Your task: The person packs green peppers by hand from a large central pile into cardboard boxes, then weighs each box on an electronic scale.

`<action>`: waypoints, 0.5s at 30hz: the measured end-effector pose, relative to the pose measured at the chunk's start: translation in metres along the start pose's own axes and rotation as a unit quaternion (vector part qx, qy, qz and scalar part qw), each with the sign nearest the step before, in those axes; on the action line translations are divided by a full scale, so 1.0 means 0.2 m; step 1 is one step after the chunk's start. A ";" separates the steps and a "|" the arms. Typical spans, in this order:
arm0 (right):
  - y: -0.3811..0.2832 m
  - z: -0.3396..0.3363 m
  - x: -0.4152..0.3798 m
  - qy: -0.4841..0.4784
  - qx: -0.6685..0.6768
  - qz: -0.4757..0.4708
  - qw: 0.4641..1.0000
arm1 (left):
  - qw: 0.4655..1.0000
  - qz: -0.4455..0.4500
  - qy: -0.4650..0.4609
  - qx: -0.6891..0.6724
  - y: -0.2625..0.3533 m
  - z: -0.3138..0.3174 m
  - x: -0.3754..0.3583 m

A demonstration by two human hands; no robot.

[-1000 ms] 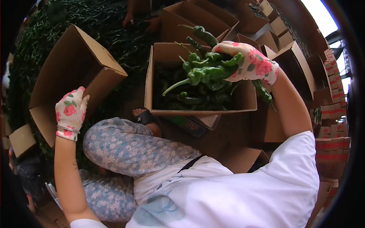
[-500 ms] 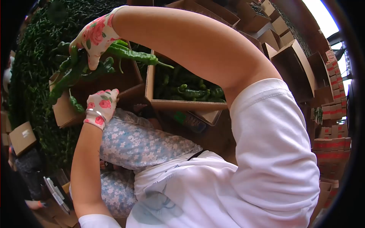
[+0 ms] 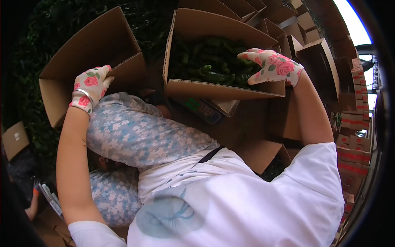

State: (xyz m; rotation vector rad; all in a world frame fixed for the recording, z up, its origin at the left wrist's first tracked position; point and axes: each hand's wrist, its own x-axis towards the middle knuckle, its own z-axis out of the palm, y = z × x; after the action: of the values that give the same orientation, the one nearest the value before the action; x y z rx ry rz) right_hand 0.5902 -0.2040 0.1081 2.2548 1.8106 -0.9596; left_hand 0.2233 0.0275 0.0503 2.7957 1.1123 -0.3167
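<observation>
My right hand (image 3: 275,68), in a white glove with pink roses, reaches over the near right corner of a cardboard box (image 3: 224,89). Its fingers are apart, with nothing held between them. Long green peppers (image 3: 212,72) lie inside that box, just left of the fingertips. My left hand (image 3: 91,84), gloved alike, is closed on the near edge of a second cardboard box (image 3: 92,45), which is tilted. Shadow hides much of this box's inside.
A scale with a green display (image 3: 193,103) sits beneath the pepper box. Behind and left spreads a large heap of green peppers (image 3: 41,53). Open cardboard boxes (image 3: 319,66) crowd the right. Another person's hand (image 3: 32,210) shows at lower left.
My right hand has swung right from the left box to the pepper box, and the peppers it held have left its fingers. The left hand stays on its box.
</observation>
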 end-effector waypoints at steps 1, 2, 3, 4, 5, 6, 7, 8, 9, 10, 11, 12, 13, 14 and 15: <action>-0.03 0.05 0.00 -0.006 -0.056 0.011 0.998 | 0.999 -0.021 -0.022 -0.027 -0.02 -0.02 -0.01; -0.04 0.11 0.02 0.001 -0.099 -0.001 0.995 | 0.999 0.001 0.029 -0.016 -0.09 0.01 -0.03; -0.03 0.17 0.05 0.010 -0.144 -0.017 0.989 | 0.999 -0.026 -0.011 -0.016 -0.16 0.02 -0.04; -0.02 0.25 0.10 0.025 -0.194 -0.029 0.980 | 0.999 -0.027 -0.002 -0.035 -0.21 0.04 -0.07; -0.07 0.28 0.15 0.043 -0.243 -0.047 0.968 | 0.998 -0.033 0.009 -0.051 -0.25 0.02 -0.12; -0.13 0.26 0.21 -0.018 -0.271 -0.006 0.962 | 0.995 -0.065 -0.037 -0.061 -0.29 0.00 -0.17; -0.18 0.23 0.24 -0.028 -0.294 -0.012 0.955 | 0.995 -0.077 -0.056 -0.035 -0.35 0.01 -0.20; -0.24 0.15 0.25 -0.052 -0.268 -0.004 0.962 | 0.996 -0.087 -0.016 -0.031 -0.40 -0.01 -0.25; -0.33 0.04 0.26 -0.083 -0.247 0.003 0.965 | 0.994 -0.099 0.020 -0.033 -0.45 -0.01 -0.33; -0.41 -0.06 0.28 -0.039 -0.201 -0.051 0.978 | 0.992 -0.111 0.035 -0.059 -0.50 -0.07 -0.41; -0.50 -0.15 0.30 0.002 -0.151 -0.102 0.983 | 0.988 -0.095 0.107 -0.058 -0.57 -0.07 -0.51; -0.69 -0.24 0.30 0.021 -0.120 -0.105 0.987 | 0.978 -0.140 0.130 -0.078 -0.56 -0.14 -0.63; -0.89 -0.27 0.34 0.040 -0.088 -0.108 0.989 | 0.975 -0.161 0.136 -0.063 -0.61 -0.14 -0.74; -0.98 -0.26 0.44 0.102 -0.124 -0.236 0.958 | 0.968 -0.150 0.191 -0.060 -0.71 -0.08 -0.86; -1.04 -0.24 0.60 0.159 -0.148 -0.357 0.908 | 0.946 -0.235 0.131 -0.180 -0.66 -0.16 -0.91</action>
State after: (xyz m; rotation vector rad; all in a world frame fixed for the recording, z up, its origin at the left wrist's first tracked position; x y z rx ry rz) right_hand 0.4328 -0.0197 0.1469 1.6364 2.7904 -0.3145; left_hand 0.0073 0.0076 0.1199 2.2707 1.6967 0.2131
